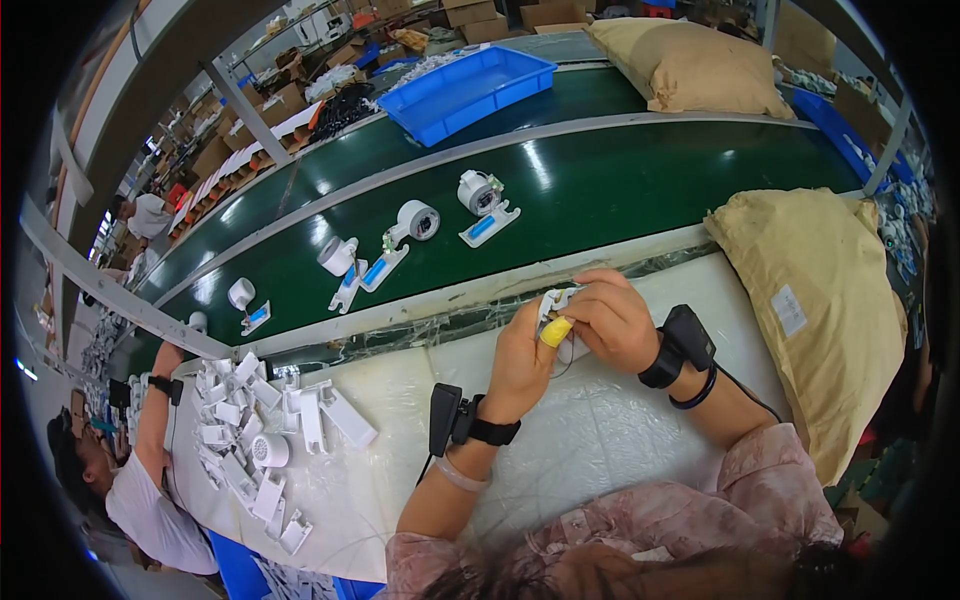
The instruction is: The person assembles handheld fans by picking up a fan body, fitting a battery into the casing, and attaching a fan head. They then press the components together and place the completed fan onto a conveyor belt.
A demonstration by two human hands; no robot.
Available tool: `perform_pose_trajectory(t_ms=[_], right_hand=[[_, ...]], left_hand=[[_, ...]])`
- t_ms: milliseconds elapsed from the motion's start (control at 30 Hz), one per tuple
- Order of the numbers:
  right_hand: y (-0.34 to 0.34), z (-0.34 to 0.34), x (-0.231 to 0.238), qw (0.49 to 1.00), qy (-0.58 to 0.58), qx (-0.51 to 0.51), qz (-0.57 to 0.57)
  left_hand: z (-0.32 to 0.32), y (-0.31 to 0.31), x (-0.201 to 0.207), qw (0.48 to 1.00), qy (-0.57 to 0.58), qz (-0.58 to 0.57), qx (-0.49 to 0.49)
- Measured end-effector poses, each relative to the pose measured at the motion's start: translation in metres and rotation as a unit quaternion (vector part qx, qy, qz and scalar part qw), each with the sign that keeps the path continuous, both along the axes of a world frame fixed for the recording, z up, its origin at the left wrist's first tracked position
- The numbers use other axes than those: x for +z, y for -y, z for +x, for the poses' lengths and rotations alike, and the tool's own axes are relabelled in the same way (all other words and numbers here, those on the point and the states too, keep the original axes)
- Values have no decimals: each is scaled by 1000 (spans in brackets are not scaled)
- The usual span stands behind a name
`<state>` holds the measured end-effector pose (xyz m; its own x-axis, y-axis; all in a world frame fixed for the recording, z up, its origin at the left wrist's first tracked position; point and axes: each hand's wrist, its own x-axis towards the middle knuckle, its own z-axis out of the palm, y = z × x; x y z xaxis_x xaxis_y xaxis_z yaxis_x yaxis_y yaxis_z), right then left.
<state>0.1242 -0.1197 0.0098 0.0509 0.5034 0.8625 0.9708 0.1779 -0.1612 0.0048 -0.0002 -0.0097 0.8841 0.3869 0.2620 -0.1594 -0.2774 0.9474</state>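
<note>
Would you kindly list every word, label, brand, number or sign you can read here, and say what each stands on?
Readable text: none.
White label on the near sack: too small and blurred to read.
Held white piece: no text can be made out.
Blue strips: no text can be made out.
Blue tray: no text can be made out.

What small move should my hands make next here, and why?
Perhaps steady the small white plastic part with your left hand and gather the thin dark wire with your right hand: both hands meet at the part, and the wire dangles below it.
</note>
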Motion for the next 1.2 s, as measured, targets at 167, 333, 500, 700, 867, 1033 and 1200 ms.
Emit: perform_pose_trajectory(t_ms=[167,333,500,700,867,1033,1200], right_hand=[[0,0,-1,1000,10,-2,-6],[1,0,-2,1000,9,2,-7],[2,3,-3,1000,6,9,-7],[0,3,-5,1000,8,16,-12],[2,1,-5,1000,-4,6,-5],[1,-1,-4,1000,-9,0,2],[0,-1,-8,999,-27,18,0]], left_hand=[[0,-1,-1,999,41,27,12],[-1,-3,7,993,56,103,23],[-6,-9,13,997,-44,59,-31],[-3,-6,2,999,5,32,-13],[-1,0,6,999,21,43,3],[-1,-1,-2,992,44,110,46],[-1,1,-4,989,43,124,67]])
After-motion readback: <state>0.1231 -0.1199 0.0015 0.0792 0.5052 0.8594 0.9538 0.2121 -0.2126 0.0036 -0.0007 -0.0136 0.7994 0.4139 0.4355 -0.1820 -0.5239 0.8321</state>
